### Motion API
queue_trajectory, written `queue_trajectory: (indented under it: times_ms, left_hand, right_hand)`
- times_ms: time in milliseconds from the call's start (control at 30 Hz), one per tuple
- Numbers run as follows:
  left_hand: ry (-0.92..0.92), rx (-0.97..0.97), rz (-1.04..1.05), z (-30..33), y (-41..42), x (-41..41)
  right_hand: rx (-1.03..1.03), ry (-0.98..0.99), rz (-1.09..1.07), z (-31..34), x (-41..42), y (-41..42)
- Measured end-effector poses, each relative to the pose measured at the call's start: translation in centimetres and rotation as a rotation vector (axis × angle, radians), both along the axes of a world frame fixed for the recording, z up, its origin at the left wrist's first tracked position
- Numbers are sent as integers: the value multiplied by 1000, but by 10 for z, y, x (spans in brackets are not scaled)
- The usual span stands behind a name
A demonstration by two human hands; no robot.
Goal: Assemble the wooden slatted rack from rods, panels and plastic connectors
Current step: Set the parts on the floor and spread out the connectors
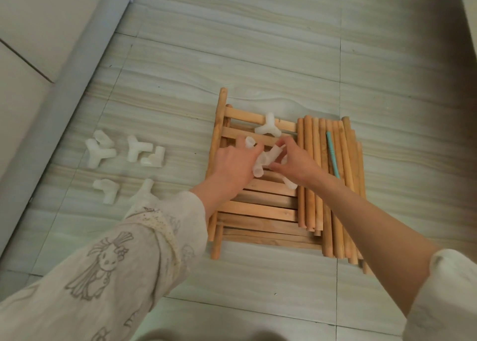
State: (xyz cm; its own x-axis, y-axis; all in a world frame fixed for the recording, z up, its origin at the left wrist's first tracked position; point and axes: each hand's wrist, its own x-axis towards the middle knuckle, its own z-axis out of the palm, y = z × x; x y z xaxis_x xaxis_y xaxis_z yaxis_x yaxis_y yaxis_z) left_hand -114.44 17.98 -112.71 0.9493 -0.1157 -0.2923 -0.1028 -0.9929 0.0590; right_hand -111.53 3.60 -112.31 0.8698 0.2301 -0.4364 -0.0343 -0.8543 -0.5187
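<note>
A stack of wooden slatted panels (258,211) lies flat on the tiled floor, with a bundle of wooden rods (322,175) lying along its right side. My left hand (233,165) and my right hand (296,162) meet over the panels, both gripping white plastic connectors (265,158) bunched between them. One three-way connector (268,127) lies loose on the upper slats. Another connector end (290,183) pokes out under my right wrist.
Several more white connectors (103,151) lie scattered on the floor to the left, one (143,189) partly behind my left sleeve. A thin teal stick (333,155) rests on the rods. A white cabinet base (38,87) runs along the left.
</note>
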Motion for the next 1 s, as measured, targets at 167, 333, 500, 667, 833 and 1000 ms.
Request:
queue_trajectory:
  times_ms: [167,333,500,667,833,1000]
  left_hand:
    - [-45,-72,-4,-2,-2,-13]
    - [-38,-336,73,11,8,-13]
    - [-147,-654,417,20,66,-32]
    - [-77,-464,793,-3,160,-61]
    - [34,-503,973,-5,188,-72]
    - [8,-465,891,4,183,-65]
  right_hand:
    - [49,26,41,2,-6,1]
    - [159,22,-48,14,-8,6]
    - [321,56,-200,30,-18,46]
    - [440,325,-190,23,-42,129]
    - [505,534,-270,5,-50,179]
    - [619,549,-328,16,-37,160]
